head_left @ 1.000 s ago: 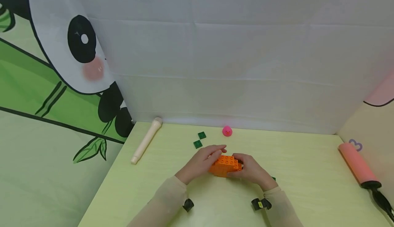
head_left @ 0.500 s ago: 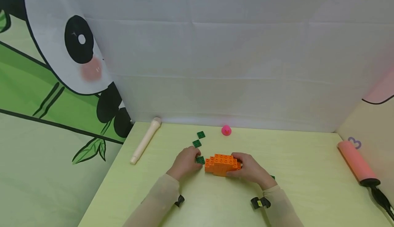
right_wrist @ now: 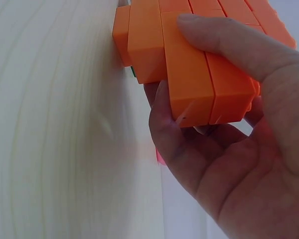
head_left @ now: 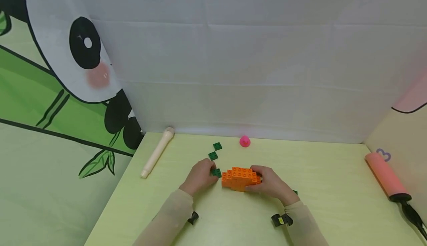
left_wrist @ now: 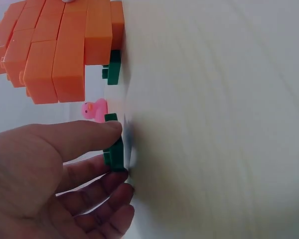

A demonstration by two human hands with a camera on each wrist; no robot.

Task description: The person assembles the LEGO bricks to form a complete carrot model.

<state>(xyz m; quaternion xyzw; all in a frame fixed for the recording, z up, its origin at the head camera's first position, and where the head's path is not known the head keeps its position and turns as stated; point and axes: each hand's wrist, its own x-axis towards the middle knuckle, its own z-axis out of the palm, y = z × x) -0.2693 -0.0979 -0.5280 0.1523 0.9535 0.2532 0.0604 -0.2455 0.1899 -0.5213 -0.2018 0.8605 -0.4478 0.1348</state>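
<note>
In the head view my right hand (head_left: 271, 184) holds the right end of a stepped build of orange toy bricks (head_left: 240, 178). The right wrist view shows my thumb across one face of the orange build (right_wrist: 189, 74) and my fingers under and behind it. Just left of the build, my left hand (head_left: 199, 177) pinches a small flat green brick (head_left: 217, 173) between thumb and fingers. In the left wrist view that green brick (left_wrist: 117, 154) is close to the tabletop, its middle partly covered by my thumb. Another green piece (left_wrist: 113, 67) shows beyond the orange build's lower edge.
Two green bricks (head_left: 213, 156) lie behind my left hand. A pink toy duck (head_left: 245, 141) sits near the table's back edge. A cream rod (head_left: 158, 152) lies at the back left, and a pink pump (head_left: 388, 175) at the right. A green piece (head_left: 295, 192) peeks out beside my right wrist.
My left hand has let go of the orange build's left end and moved left, down to the green brick, which it now pinches. My right hand has kept its hold, nearly still.
</note>
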